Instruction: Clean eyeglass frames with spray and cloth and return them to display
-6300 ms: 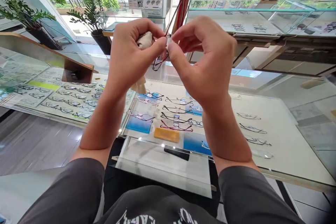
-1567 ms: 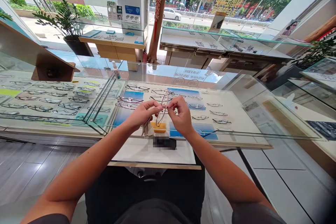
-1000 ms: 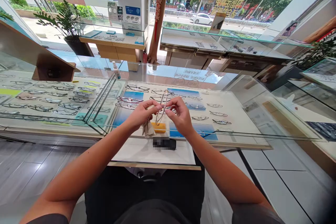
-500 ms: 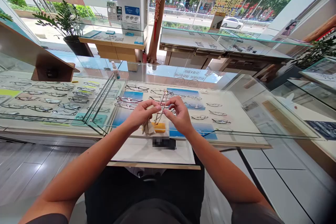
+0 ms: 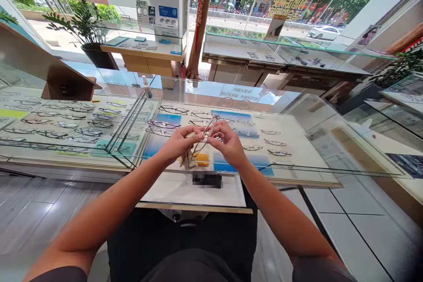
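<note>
Both my hands meet over a pulled-out display tray (image 5: 185, 191) of eyeglasses. My left hand (image 5: 180, 143) is closed on a beige cleaning cloth (image 5: 187, 159) that hangs below the fingers, and pinches a thin-framed pair of glasses (image 5: 205, 134). My right hand (image 5: 228, 143) pinches the same glasses from the right side. The glasses are tilted, with their arms pointing up and away. A yellow block (image 5: 202, 159) and a black object (image 5: 207, 179) lie on the tray just below my hands.
Rows of glasses lie in the glass case (image 5: 280, 141) ahead and in the case to the left (image 5: 66, 119). A small spray bottle (image 5: 146, 87) stands on the counter top. Potted plants (image 5: 89, 26), more counters and a street window are behind. Tiled floor lies on both sides.
My hands moved from close to the camera down to the tray. In the last second the glasses tilted further to the right, and the fingers shifted slightly along the frame.
</note>
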Demonstrator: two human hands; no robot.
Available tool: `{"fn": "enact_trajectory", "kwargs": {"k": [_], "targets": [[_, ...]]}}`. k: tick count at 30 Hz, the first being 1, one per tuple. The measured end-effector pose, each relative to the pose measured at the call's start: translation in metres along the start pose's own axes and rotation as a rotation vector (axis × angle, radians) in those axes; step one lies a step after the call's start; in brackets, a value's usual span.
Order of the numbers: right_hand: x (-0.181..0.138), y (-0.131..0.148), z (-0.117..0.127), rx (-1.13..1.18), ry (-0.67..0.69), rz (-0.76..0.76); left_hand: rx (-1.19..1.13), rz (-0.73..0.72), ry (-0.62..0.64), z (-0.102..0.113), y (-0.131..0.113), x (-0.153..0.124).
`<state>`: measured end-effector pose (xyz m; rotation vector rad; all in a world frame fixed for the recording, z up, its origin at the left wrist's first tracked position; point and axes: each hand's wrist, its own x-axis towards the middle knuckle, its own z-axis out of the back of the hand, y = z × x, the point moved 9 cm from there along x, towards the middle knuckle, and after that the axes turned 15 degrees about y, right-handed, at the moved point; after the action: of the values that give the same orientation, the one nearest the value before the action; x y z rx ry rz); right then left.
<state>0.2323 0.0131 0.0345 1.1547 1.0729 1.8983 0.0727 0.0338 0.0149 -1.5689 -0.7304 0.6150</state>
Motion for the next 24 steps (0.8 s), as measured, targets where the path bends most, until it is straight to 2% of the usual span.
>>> {"fn": "enact_trajectory", "kwargs": {"k": [12,19,24], "targets": [[0.005,-0.002,0.006,0.254,0.042,-0.045,-0.091,-0.031,0.048,0.0,0.004,0.002],[0.005,-0.003,0.016,0.268,0.052,-0.097,-0.003,0.002,0.087,0.001,0.004,0.003],[0.002,-0.002,0.028,0.478,0.114,-0.189,-0.048,0.016,0.14,-0.002,0.002,0.0]]}}
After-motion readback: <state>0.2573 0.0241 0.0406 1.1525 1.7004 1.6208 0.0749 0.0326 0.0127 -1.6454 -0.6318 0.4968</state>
